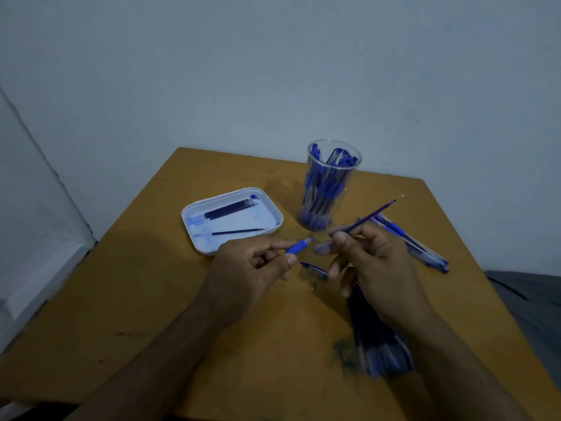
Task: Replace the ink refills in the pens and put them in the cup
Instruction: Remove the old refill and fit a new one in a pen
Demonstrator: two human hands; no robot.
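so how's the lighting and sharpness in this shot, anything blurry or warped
Head view: dim, bluish light; the hands cast soft shadows on the table. The clear cup and the refill in the right hand look fairly sharp; the pens under the right wrist are smeared. Wide-angle distortion makes the table edges splay.

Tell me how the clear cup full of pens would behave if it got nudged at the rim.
The clear cup looks tall and narrow, so a push near the rim would probably tip it rather than slide it. Packed with pens, it is likely fairly heavy. Its smooth wall may feel slippery.
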